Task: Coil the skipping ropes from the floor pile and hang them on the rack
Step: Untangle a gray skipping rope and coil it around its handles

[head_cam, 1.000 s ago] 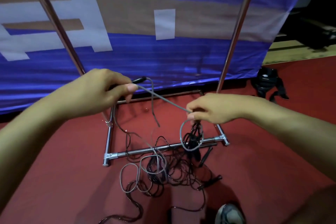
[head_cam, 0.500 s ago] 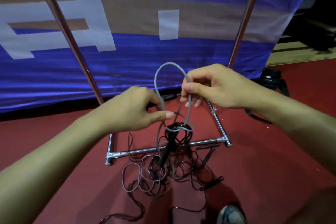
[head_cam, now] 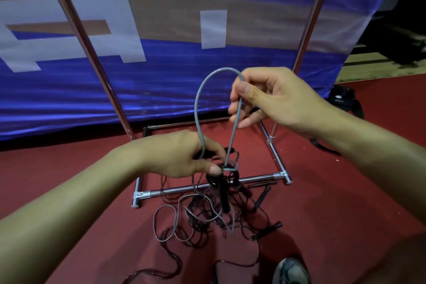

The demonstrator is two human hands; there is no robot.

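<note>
Right hand [head_cam: 274,97] higher, grey rope [head_cam: 200,99] loop taller than before.

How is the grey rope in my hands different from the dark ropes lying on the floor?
The grey rope is pale and lifted into one tall loop between the left hand and right hand; the dark ropes are nearly black and lie in a loose tangle on the red floor, unheld. Both are thin cords, and grey loops also trail into that pile.
</note>
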